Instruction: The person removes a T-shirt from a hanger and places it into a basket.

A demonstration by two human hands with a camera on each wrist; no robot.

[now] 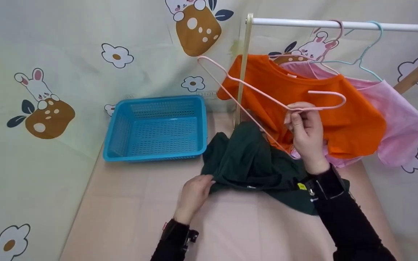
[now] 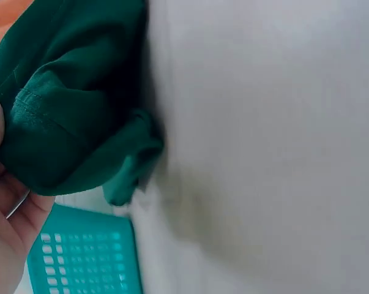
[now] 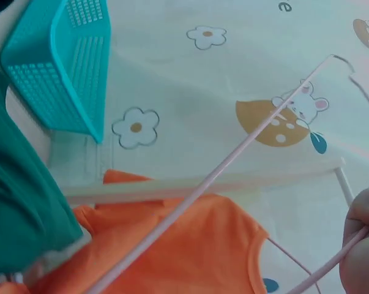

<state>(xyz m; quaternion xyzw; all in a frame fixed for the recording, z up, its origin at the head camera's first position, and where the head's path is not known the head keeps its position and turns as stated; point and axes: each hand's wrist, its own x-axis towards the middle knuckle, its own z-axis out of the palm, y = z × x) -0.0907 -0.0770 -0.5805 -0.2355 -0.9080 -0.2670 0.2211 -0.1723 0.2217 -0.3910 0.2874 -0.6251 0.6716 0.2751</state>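
In the head view my right hand [image 1: 306, 134] pinches a pink clothes hanger [image 1: 256, 88] near the base of its hook, holding it up in front of the hanging clothes. The right wrist view shows the hanger's long bar [image 3: 227, 162] and part of the right hand [image 3: 363, 245]. My left hand [image 1: 193, 194] grips the edge of a dark green garment [image 1: 245, 159] that lies crumpled on the table. In the left wrist view the thumb and fingers of the left hand [image 2: 13, 214] pinch the green cloth [image 2: 62, 128].
A blue plastic basket [image 1: 158, 136] stands empty behind the left hand. At the right, an orange shirt [image 1: 303, 94] and a pink garment [image 1: 399, 119] hang on hangers from a white rail [image 1: 303, 23]. A wooden post [image 1: 244, 69] supports the rail's left end.
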